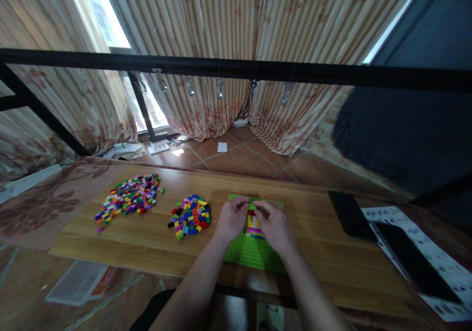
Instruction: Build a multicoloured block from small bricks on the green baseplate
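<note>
Toy-brick build (254, 225) sits on a green baseplate (250, 253) between left hand (232, 218) and right hand (276, 224), fingertips gathered at a green brick (252, 206), grip unclear; low left of them, a clear plastic container (75, 283); right, an illegible printed sheet (383, 214).

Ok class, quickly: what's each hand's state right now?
Left hand: fingers curled, over the green baseplate; any grip cannot be told.
Right hand: fingers curled by the colored bricks; any grip cannot be told.
</note>
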`<control>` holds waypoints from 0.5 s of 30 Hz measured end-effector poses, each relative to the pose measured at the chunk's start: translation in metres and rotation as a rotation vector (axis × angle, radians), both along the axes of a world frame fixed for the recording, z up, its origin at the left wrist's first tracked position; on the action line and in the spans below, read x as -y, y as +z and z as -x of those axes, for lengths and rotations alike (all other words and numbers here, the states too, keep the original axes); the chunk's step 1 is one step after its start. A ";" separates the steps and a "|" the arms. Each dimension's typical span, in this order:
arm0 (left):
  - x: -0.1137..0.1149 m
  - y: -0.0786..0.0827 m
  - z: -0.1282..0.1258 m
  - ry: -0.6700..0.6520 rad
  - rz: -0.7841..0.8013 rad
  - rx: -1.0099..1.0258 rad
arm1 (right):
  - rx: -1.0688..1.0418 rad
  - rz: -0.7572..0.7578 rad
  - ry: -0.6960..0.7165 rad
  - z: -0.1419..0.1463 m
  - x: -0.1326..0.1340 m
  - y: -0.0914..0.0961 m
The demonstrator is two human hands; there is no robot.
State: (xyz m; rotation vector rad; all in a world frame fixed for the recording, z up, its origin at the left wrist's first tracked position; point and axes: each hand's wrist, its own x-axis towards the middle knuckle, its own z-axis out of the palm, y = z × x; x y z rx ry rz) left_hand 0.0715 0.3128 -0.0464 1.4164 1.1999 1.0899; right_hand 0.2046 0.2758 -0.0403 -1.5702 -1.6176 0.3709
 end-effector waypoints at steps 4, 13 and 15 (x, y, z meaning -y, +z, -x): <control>0.000 0.000 -0.001 -0.014 0.002 -0.021 | -0.001 0.007 0.001 -0.001 0.001 0.002; 0.000 0.002 0.000 -0.035 0.008 -0.045 | -0.077 0.068 0.043 -0.005 -0.003 -0.003; -0.001 0.000 -0.001 -0.031 0.007 -0.054 | -0.100 0.068 0.034 -0.005 -0.004 -0.004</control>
